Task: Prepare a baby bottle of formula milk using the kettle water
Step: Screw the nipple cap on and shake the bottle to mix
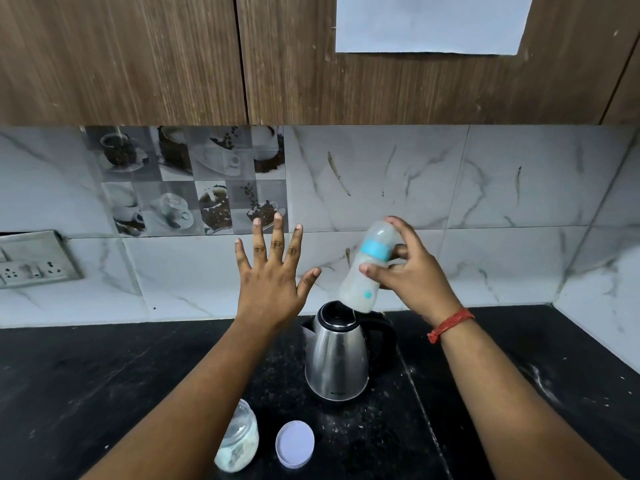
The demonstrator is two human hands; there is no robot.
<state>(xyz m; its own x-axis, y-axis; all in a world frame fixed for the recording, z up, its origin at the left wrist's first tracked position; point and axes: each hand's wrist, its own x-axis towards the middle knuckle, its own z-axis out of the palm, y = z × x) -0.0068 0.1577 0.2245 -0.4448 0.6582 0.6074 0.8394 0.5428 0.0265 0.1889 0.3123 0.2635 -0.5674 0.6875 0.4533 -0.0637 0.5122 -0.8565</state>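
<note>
a right hand [410, 271] grips a capped baby bottle [367, 271], tilted in the air above a steel kettle [337, 358] on a black counter [69, 375]. the left hand [273, 271] hovers beside it, fingers spread wide, holding nothing. near the counter's front edge sit an open jar [240, 438] and its loose lid [295, 444].

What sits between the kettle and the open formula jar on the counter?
Head view: only bare black counter with scattered specks between the kettle and the jar. The jar's lid lies to the jar's right, below the kettle, not between them.
</note>
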